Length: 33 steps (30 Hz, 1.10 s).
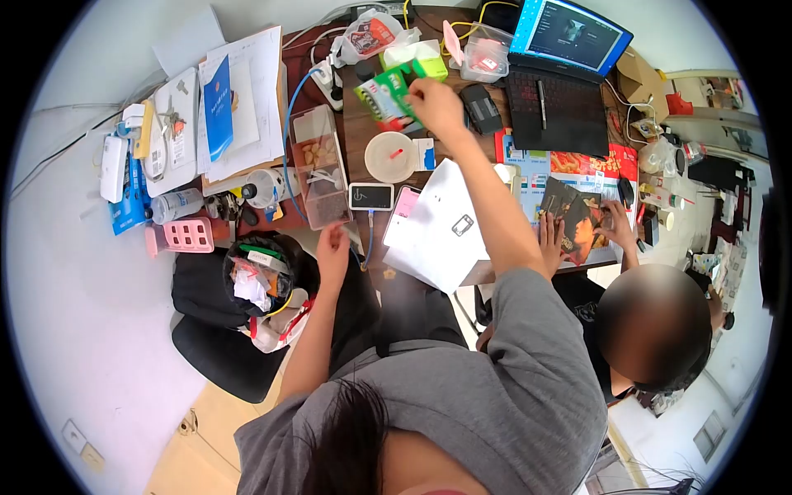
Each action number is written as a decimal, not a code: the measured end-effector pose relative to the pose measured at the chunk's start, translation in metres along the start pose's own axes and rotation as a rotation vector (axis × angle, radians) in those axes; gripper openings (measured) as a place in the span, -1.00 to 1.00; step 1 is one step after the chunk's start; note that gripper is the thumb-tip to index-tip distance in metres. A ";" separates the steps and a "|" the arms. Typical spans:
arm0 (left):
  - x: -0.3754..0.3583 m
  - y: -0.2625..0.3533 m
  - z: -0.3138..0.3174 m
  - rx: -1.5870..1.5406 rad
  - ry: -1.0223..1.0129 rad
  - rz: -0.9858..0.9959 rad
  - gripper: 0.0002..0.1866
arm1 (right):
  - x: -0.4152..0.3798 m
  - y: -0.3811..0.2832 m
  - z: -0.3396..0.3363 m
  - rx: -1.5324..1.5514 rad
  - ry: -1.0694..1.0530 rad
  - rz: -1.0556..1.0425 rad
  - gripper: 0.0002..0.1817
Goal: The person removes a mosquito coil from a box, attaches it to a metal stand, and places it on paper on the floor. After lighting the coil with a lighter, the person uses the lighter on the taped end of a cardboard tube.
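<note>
My right hand [437, 106] reaches to the back of the desk, its fingers closed on the edge of a green printed packet [388, 96]. Below that packet stands a white round tub [391, 157] with a small red item inside. My left hand [332, 250] hangs near the desk's front edge with its fingers curled in; I see nothing in them. Close to it are a clear compartment box [319, 169] with snacks and a small dark-screened device [371, 196] on a blue cable. White paper sheets [437, 227] lie over a pink phone [404, 203].
An open laptop [558, 107] stands at the back right. To the right, another person's hands hold a dark picture booklet [571, 219]. A filled trash bin [257, 276] is below my left side. Papers and a blue booklet [218, 107] lie at left.
</note>
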<state>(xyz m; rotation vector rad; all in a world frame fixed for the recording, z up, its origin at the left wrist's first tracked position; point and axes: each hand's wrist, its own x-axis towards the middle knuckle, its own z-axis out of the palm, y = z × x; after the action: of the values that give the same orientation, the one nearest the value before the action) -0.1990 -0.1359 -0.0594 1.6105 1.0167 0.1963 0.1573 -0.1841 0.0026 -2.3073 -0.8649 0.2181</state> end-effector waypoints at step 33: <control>-0.012 0.159 0.004 0.289 0.035 0.853 -0.10 | -0.072 0.064 -0.053 0.058 0.514 0.170 -0.89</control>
<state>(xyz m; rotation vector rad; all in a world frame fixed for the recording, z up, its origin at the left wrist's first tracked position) -0.1243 -0.1401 0.0813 2.2392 0.3284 0.6740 0.1544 -0.2939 -0.0021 -2.2290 -0.3983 -0.2669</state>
